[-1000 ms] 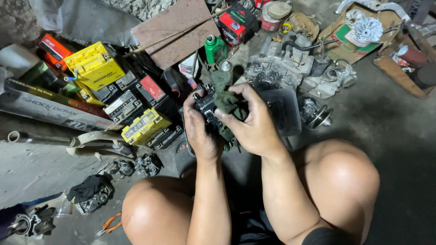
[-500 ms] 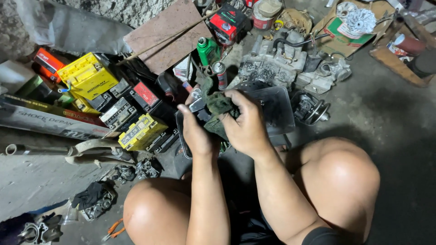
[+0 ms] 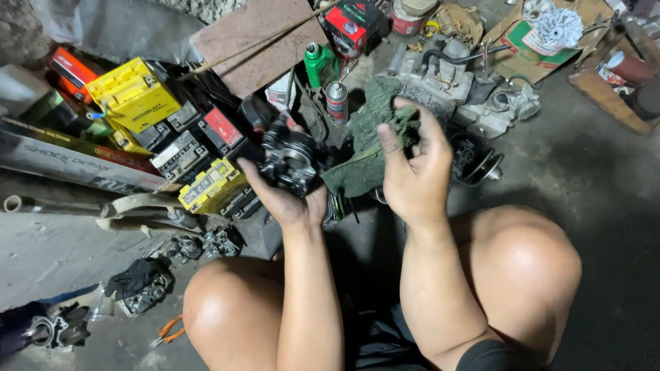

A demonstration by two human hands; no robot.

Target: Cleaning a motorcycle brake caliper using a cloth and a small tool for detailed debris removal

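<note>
Left hand [image 3: 292, 199] grip cradles black engine part [image 3: 292, 159]; right hand [image 3: 412, 172] grip pinches green rag [image 3: 364, 148] beside it.

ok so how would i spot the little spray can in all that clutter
Start at the big brown board leaning at the top middle of the floor. Just below its right corner stands a green plastic bottle, and the spray can is upright beside it, left of the green rag held in the right hand. It alone is a slim silver cylinder with a red band.
</note>
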